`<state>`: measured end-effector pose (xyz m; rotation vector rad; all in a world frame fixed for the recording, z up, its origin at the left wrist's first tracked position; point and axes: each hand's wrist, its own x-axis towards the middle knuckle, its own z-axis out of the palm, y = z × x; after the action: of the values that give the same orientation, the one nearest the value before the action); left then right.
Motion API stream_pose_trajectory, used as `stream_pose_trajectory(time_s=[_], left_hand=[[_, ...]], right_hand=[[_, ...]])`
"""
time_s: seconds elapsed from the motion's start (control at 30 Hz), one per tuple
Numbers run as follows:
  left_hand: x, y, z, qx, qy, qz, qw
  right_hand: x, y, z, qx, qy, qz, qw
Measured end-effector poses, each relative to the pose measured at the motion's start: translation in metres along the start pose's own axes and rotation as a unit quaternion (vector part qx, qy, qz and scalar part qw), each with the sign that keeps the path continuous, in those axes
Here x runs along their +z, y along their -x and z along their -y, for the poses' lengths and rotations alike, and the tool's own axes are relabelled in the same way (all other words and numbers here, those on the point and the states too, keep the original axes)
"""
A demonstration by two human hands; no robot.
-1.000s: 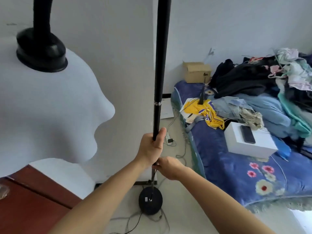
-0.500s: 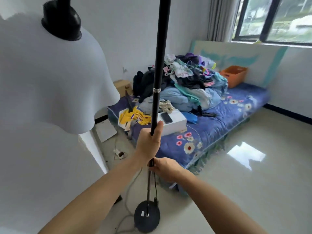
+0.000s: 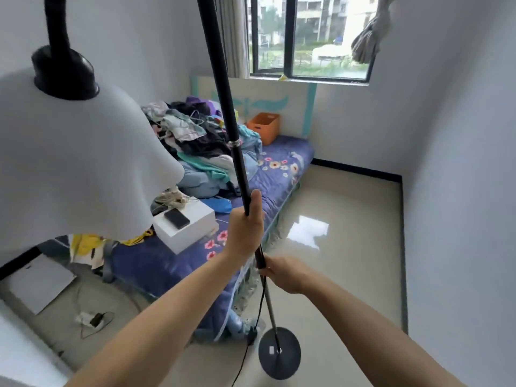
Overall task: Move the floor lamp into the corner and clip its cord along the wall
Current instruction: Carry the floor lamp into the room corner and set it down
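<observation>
The floor lamp has a black pole [image 3: 223, 101], a white shade [image 3: 69, 163] at the upper left and a round black base [image 3: 279, 353] hanging tilted just above the floor. My left hand [image 3: 247, 227] is wrapped around the pole at mid height. Just below it my right hand [image 3: 284, 273] grips the thinner lower part of the pole. The black cord [image 3: 255, 328] runs down beside the pole to the floor. The room's far corner [image 3: 402, 177] lies beyond, to the right.
A bed [image 3: 279, 174] with a blue flowered cover stands left of the lamp, piled with clothes [image 3: 190, 135], a white box [image 3: 187, 227] with a phone on it and an orange bin [image 3: 264, 127]. A power strip [image 3: 89, 319] lies on the floor at left. Tiled floor [image 3: 349, 247] stretches toward the window wall.
The view has swung right from the wall and bed end toward the window and far corner. The lamp came along in both hands, its base now off to the right over open floor.
</observation>
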<state>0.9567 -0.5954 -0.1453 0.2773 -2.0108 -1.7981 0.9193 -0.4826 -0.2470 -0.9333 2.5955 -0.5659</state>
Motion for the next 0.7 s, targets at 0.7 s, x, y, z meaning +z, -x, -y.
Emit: stream_pose_trajectory(time_s=[0.7], left_hand=[[0.368,-0.261,0.062,-0.006,-0.016,0.162,0.987]], right_hand=[[-0.176,-0.103,-0.343,0.183,-0.067,-0.063,0.979]])
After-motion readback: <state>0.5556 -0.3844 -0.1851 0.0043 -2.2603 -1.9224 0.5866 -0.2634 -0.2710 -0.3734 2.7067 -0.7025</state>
